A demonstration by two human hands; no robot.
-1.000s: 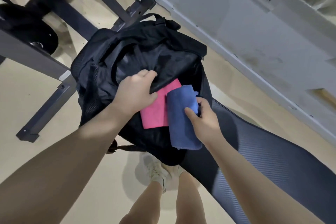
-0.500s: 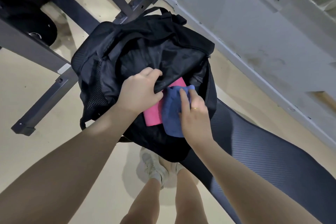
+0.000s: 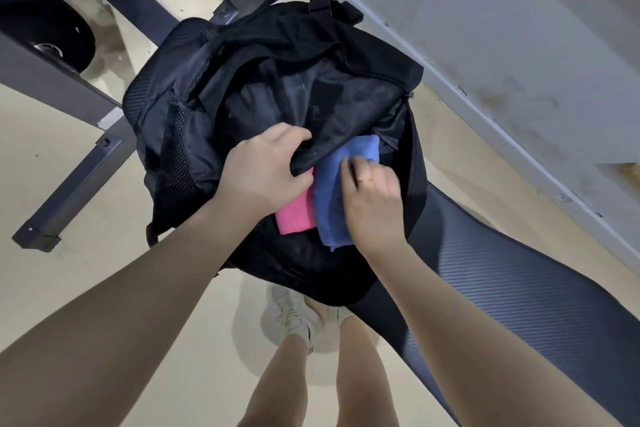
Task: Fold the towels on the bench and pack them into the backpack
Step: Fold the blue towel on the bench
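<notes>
Left hand (image 3: 263,166) gripping the flap of the black fabric backpack (image 3: 277,87) at the bench's (image 3: 519,305) end, keeping the mouth open. Right hand (image 3: 372,199), fingers curled, pushing the folded blue cloth towel (image 3: 330,191) inside beside the folded pink towel (image 3: 296,215); right grip unclear.

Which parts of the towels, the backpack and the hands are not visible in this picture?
Head view only:
- Folded pink towel: upper part hidden by the left hand and the black backpack flap.
- Folded blue towel: right edge covered by the right hand.
- Left fingertips: tucked under the flap.
- Backpack interior: too dark to tell other contents.
- Ribbed dark bench: cut off at right edge.
</notes>
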